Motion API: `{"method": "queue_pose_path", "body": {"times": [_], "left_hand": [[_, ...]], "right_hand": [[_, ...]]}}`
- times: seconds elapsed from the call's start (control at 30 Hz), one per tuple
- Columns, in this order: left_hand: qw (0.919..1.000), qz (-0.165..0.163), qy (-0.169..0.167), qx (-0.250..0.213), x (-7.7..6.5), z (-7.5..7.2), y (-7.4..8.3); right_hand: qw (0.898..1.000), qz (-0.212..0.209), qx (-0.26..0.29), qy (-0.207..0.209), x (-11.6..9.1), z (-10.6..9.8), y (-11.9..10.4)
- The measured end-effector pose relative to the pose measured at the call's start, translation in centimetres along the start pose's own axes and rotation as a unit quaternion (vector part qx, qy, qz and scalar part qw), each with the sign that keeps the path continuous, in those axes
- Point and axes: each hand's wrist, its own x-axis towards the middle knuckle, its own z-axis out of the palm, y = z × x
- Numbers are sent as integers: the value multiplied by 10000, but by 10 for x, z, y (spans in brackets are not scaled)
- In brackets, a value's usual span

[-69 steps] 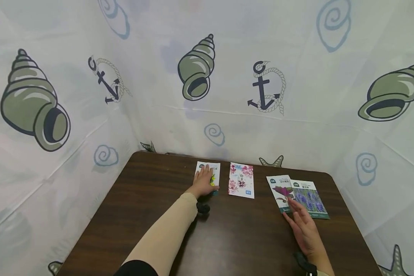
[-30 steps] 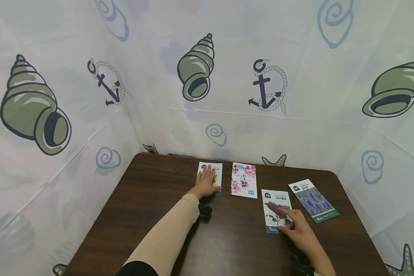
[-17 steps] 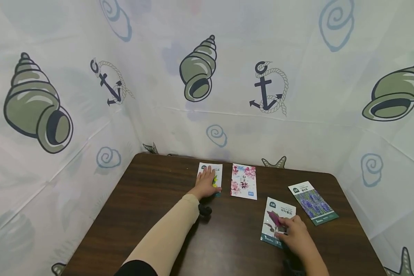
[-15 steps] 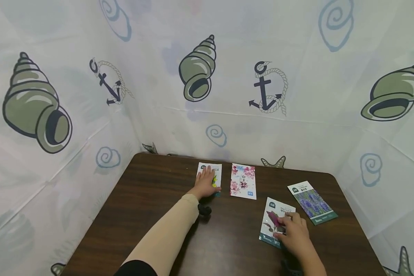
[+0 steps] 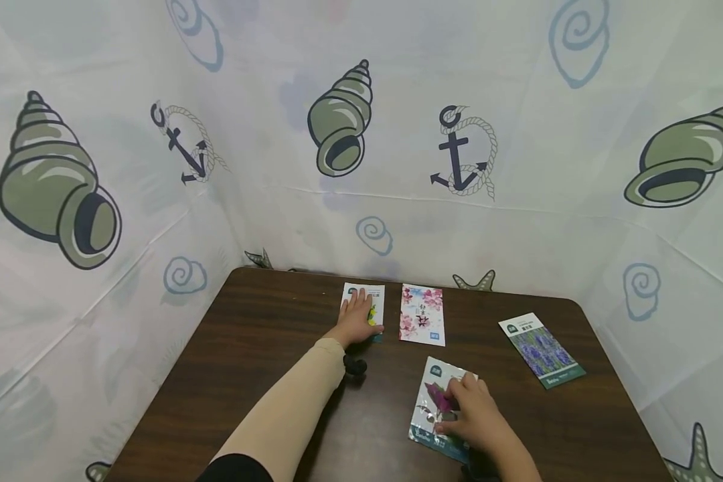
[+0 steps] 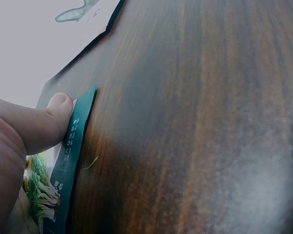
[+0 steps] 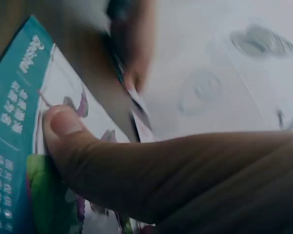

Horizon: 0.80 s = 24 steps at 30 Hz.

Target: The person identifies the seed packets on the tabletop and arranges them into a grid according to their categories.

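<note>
In the head view my left hand (image 5: 354, 318), fingers spread, rests on a white seed packet (image 5: 377, 294) with a green-blue lower band near the table's far edge. The left wrist view shows the thumb (image 6: 56, 117) lying along that packet's teal edge (image 6: 83, 122). My right hand (image 5: 478, 412) pinches a seed packet with a magenta flower (image 5: 430, 405) by its right side, over the front middle of the table. Up close in the right wrist view, the thumb (image 7: 68, 131) presses the packet's printed face (image 7: 19, 92); the other fingers are mostly hidden.
A pink blossom packet (image 5: 422, 314) lies just right of the left hand. A packet with purple-blue flower spikes (image 5: 542, 351) lies slanted at the right of the brown table (image 5: 247, 361). A white printed cloth (image 5: 397, 221) hangs behind the table.
My right hand has drawn the magenta-flower packet away from the purple-blue one, leftward and towards the front. The left hand stays on its packet.
</note>
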Motion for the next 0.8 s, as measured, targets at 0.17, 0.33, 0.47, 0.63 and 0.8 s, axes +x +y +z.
{"method": "queue_pose_path", "body": {"times": [0.17, 0.33, 0.47, 0.63, 0.8], "left_hand": [[9999, -45, -28, -86, 0, 1, -2], [10000, -90, -33, -6, 0, 1, -4], [9999, -97, 22, 31, -1, 0, -4], [10000, 16, 59, -77, -1, 1, -2], [9999, -41, 69, -101, 2, 1, 0]], "right_hand": [[9953, -899, -40, -348, 5, 21, -29], [9905, -1331, -54, -328, 11, 39, -54], [9879, -1502, -55, -385, 16, 53, -69], [9826, -1821, 190, -310, 15, 66, -75], [9724, -2262, 564, 80, 12, 72, -68]]}}
